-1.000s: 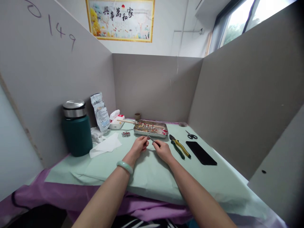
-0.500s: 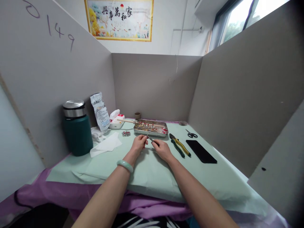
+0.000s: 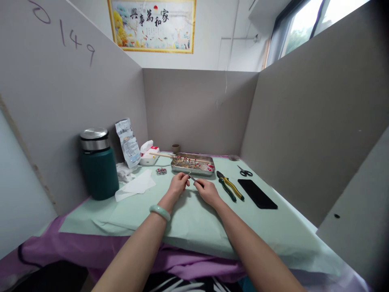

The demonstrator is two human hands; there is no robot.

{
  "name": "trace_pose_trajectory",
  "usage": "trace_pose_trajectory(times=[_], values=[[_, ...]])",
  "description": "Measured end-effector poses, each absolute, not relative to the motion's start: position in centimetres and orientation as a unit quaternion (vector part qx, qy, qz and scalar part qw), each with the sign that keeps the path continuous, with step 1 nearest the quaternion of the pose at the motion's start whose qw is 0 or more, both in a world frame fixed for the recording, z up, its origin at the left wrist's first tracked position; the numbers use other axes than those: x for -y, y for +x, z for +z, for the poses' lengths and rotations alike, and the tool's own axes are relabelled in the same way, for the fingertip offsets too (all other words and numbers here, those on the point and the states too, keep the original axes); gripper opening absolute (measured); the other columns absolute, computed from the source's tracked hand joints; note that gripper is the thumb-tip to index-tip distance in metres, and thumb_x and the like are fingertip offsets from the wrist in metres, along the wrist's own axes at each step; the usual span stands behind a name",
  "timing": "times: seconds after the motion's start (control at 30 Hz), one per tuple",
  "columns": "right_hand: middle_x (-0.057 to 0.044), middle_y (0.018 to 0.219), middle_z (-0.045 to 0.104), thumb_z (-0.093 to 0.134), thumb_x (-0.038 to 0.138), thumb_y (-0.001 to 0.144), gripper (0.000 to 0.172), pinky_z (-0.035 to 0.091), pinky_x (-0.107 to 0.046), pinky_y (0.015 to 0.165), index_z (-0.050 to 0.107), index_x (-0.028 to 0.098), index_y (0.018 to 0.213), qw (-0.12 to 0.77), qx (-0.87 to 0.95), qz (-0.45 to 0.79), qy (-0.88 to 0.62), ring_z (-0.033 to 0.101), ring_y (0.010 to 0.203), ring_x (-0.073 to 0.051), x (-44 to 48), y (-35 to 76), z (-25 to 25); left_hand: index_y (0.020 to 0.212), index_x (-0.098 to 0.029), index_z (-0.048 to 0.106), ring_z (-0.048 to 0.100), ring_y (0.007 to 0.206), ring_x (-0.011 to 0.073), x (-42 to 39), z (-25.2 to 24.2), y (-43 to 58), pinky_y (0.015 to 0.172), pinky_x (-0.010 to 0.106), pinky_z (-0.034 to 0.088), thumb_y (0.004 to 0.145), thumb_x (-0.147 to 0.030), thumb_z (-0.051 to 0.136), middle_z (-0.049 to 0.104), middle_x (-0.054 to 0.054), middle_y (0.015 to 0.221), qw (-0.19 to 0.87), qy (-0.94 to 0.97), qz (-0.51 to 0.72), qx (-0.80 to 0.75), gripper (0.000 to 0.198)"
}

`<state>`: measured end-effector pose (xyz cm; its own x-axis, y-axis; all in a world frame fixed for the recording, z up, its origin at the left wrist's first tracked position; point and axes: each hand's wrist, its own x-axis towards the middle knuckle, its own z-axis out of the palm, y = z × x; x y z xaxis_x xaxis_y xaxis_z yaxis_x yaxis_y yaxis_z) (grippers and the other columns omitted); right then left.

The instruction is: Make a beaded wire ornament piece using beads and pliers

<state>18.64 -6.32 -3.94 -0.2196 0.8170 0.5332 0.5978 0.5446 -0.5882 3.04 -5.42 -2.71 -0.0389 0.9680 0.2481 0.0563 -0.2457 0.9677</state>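
My left hand (image 3: 178,184) is closed in a pinch in front of the metal tray (image 3: 193,172); what sits between its fingertips is too small to make out. A pale green bangle (image 3: 160,211) circles the left wrist. In my right hand (image 3: 208,192) is a thin dark tool with a pointed metal tip (image 3: 192,178), its kind unclear, aimed at the left fingertips. Red and gold small beads (image 3: 197,165) lie in the tray, with a stick (image 3: 164,154) across its far left part. A small heap of red and silver beads (image 3: 161,171) rests left of the tray.
Right of my hands lie green-and-yellow pliers (image 3: 230,187), a black phone (image 3: 257,194) and scissors (image 3: 245,172). On the left stand a dark green flask (image 3: 99,170) and a silvery pouch (image 3: 128,142), near white tissues (image 3: 136,185) and a tissue pack (image 3: 149,155). Grey partitions (image 3: 200,109) enclose the table.
The tool's tip and the fingertips have shifted very slightly. Both hands keep their grip, and the things on the table stay where they were.
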Motion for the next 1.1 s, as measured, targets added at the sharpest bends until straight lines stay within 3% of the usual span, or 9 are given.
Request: trace_pose_trajectory(times=[0.23,0.43,0.7,0.8,0.93,1.1], values=[[0.001,0.065,0.062,0.046,0.032,0.08,0.028,0.034,-0.023,0.059,0.07,0.018,0.073,0.409,0.762,0.229,-0.447,0.052,0.064,-0.015,6.2,19.2,-3.3,0.067,-0.018,0.054,0.034,0.034,0.0057,5.6,-2.5,3.0,0.037,0.02,0.022,0.075,-0.029,0.055,0.05,-0.005,0.048,0.42,0.565,0.534,-0.468,0.015],[0.005,0.051,0.047,0.047,0.034,0.078,0.028,0.027,-0.022,0.049,0.069,0.017,0.077,0.39,0.732,0.337,-0.446,0.037,0.049,-0.011,6.3,19.7,-2.9,0.071,-0.017,0.055,0.031,0.036,0.0053,6.1,-2.0,2.9,0.038,0.019,0.019,0.074,-0.035,0.058,0.046,-0.006,0.048,0.49,0.56,0.526,-0.412,0.019],[0.0,0.06,0.058,0.045,0.034,0.08,0.03,0.032,-0.024,0.058,0.067,0.018,0.067,0.409,0.752,0.207,-0.475,0.05,0.061,-0.015,6.2,18.6,-3.7,0.058,-0.017,0.053,0.035,0.032,0.006,5.1,-2.9,2.9,0.038,0.021,0.023,0.075,-0.027,0.056,0.048,-0.005,0.044,0.368,0.574,0.527,-0.507,0.02],[0.001,0.06,0.057,0.045,0.036,0.079,0.031,0.03,-0.023,0.056,0.068,0.018,0.069,0.405,0.749,0.226,-0.473,0.049,0.061,-0.015,6.2,18.7,-3.6,0.068,-0.016,0.058,0.034,0.032,0.0053,5.2,-2.8,3.0,0.036,0.021,0.024,0.078,-0.033,0.057,0.052,-0.003,0.05,0.425,0.556,0.534,-0.474,0.02],[0.0,0.06,0.057,0.045,0.036,0.079,0.031,0.03,-0.024,0.057,0.068,0.018,0.071,0.406,0.738,0.234,-0.485,0.048,0.06,-0.015,6.3,18.9,-3.1,0.083,-0.011,0.061,0.031,0.035,0.0043,5.9,-2.4,3.0,0.036,0.021,0.028,0.083,-0.043,0.05,0.058,0.001,0.059,0.511,0.517,0.533,-0.432,0.034],[0.0,0.06,0.056,0.045,0.037,0.08,0.031,0.03,-0.025,0.058,0.066,0.018,0.069,0.407,0.729,0.223,-0.503,0.049,0.062,-0.016,6.3,19.1,-3.0,0.081,-0.011,0.061,0.031,0.035,0.0035,6.4,-1.9,2.9,0.035,0.021,0.028,0.08,-0.038,0.059,0.058,0.001,0.06,0.497,0.525,0.522,-0.452,0.027]])
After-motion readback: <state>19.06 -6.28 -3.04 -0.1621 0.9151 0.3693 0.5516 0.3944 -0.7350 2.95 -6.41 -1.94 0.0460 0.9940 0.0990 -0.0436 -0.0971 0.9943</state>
